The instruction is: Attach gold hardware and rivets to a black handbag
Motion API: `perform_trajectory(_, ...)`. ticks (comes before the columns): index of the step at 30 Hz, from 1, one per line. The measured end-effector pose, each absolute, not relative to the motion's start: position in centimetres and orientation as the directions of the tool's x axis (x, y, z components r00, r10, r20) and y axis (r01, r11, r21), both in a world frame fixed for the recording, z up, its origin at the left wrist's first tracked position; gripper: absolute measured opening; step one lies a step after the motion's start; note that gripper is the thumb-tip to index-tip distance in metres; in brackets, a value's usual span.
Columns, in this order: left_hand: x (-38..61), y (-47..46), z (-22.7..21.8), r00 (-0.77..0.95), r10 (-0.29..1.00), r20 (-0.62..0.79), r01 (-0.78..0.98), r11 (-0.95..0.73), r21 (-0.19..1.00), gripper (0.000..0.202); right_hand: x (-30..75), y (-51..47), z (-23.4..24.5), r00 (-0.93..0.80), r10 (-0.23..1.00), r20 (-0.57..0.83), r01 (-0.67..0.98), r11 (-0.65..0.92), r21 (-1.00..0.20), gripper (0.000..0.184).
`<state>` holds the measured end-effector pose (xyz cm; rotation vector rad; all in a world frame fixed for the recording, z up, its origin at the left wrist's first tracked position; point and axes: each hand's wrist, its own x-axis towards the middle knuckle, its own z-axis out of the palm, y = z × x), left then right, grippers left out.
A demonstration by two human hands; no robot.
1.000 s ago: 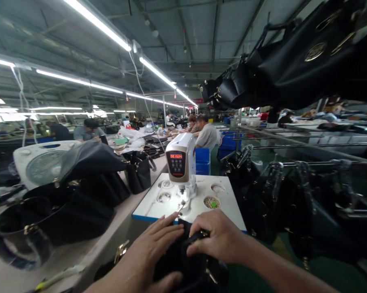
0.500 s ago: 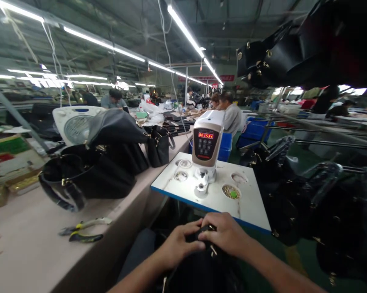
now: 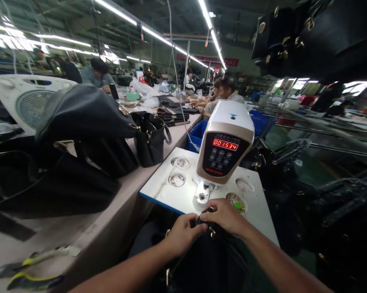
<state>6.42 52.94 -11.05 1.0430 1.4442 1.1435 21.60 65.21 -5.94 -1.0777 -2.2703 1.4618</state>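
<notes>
A black handbag [image 3: 212, 260] with gold-coloured metal fittings hangs below my hands, its lower part dark and cut off by the frame. My left hand [image 3: 183, 232] pinches the bag's upper edge from the left. From the right, my right hand [image 3: 221, 216] grips the same edge, close to a gold ring. Just beyond my fingers stands a white and bronze machine [image 3: 226, 142] with a red display, its small round lower die [image 3: 201, 196] near the bag's edge. A cup of small brass parts [image 3: 235, 202] with a green piece is set into the white tabletop [image 3: 161, 191].
Pliers [image 3: 33, 268] with yellow-black handles lie on the left bench [image 3: 107, 228], near black bags [image 3: 79, 187] and a white fan [image 3: 33, 101]. More bags hang at upper right [image 3: 332, 40] and fill the lower right. Several people work farther back.
Both hands have brought the bag's edge up and forward, closer to the machine's die. The view has moved nearer to the machine, and the pliers appear farther left.
</notes>
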Motion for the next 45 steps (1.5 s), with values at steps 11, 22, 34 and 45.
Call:
perform_trajectory(11,3.6,58.1,-10.4,-0.049,0.945,-0.323,0.012,0.324,0.946,0.053,21.2,67.3,-5.9,-0.616,0.758,-0.214,0.483,0.149,-0.863,0.039)
perform_trajectory(22,3.5,58.2,-11.3,-0.111,0.935,-0.337,0.070,0.346,0.936,0.041,21.0,67.5,-7.0,-0.429,0.857,-0.284,0.737,0.151,-0.658,0.045)
perform_trajectory(34,2.6,59.7,-11.7,-0.159,0.940,-0.303,0.063,0.316,0.947,0.036,20.8,68.7,-8.7,-0.385,0.905,-0.180,0.700,0.158,-0.697,0.043)
perform_trajectory(45,2.9,61.2,-11.4,-0.225,0.906,-0.357,0.045,0.376,0.926,0.027,21.2,70.2,-10.1,-0.390,0.916,-0.096,0.707,0.231,-0.669,0.040)
